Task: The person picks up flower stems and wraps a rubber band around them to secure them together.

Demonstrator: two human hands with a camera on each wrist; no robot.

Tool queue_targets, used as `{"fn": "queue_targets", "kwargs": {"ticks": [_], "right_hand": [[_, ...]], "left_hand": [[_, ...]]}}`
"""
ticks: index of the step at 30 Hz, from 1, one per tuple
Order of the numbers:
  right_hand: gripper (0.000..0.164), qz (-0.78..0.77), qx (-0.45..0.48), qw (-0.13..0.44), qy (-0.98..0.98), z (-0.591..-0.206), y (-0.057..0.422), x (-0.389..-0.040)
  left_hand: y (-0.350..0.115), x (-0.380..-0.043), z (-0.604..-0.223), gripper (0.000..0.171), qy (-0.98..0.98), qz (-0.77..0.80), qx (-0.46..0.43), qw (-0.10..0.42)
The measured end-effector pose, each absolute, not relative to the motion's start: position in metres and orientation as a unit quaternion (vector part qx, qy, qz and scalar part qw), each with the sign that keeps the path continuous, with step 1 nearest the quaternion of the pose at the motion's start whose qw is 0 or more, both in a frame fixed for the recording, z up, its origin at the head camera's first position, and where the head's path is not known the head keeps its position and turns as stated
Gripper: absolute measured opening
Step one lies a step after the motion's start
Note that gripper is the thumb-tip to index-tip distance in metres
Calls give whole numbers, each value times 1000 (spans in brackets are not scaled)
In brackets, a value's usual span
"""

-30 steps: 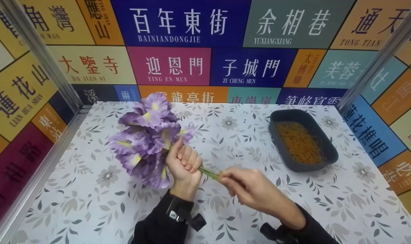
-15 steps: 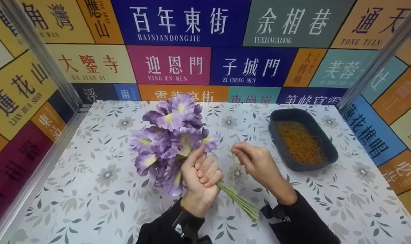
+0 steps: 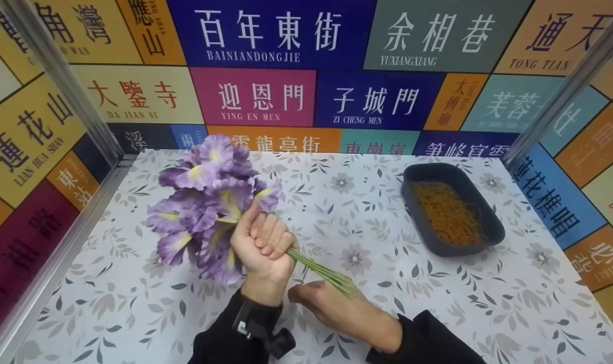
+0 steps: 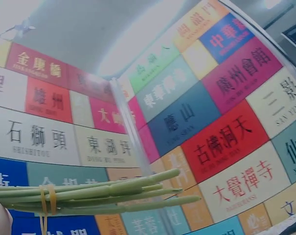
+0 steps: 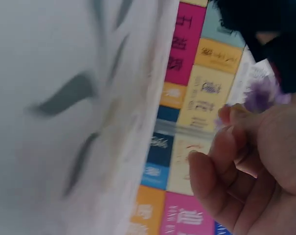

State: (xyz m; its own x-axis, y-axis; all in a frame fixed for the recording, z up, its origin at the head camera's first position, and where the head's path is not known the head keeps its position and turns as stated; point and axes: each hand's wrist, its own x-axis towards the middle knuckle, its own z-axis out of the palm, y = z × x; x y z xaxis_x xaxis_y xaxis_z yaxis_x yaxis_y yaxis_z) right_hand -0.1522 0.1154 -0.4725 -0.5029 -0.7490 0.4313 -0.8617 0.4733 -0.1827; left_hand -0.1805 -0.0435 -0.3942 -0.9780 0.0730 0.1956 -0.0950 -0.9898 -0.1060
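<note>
My left hand (image 3: pixel 266 245) grips a bunch of purple artificial irises (image 3: pixel 205 202) by the green stems, the blooms pointing up and left. The bare stem ends (image 4: pixel 138 191) stick out on the thumb's far side, toward the lower right. A tan rubber band (image 4: pixel 51 198) loops round them just beyond the fist, and a strand of it runs downward. Below the stems my right hand (image 3: pixel 337 308) pinches that stretched strand between thumb and fingertips. In the right wrist view the fingers of the right hand (image 5: pixel 245 161) are bent, the band itself not distinct there.
A dark grey tub (image 3: pixel 410 212) holding a heap of loose rubber bands (image 3: pixel 445 212) stands at the right rear of the table. A floral white cloth (image 3: pixel 377 202) covers the table. Printed sign panels (image 3: pixel 266 96) wall in the back and both sides.
My right hand has gone from the stem tips, up above the stems, then down beneath them with the band. The bouquet in my left hand swung right, then back left.
</note>
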Motion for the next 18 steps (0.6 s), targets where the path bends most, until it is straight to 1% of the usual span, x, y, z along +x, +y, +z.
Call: {"fn": "queue_targets", "kwargs": {"ticks": [3, 8, 11, 15, 18], "right_hand": [[6, 210, 487, 135, -837, -457, 117, -137], [6, 219, 482, 159, -833, -436, 120, -116], [5, 227, 475, 174, -832, -429, 124, -110], [8, 247, 471, 211, -820, -415, 133, -109], [11, 279, 467, 250, -801, -404, 142, -109]], "left_hand": [[-49, -183, -394, 50, -69, 993, 95, 18], [-49, -186, -397, 53, -55, 995, 85, -8], [-48, -190, -400, 55, -43, 995, 85, -20], [-45, -192, -404, 57, -12, 995, 84, -42], [-40, -193, -407, 58, 19, 996, 79, -41]]}}
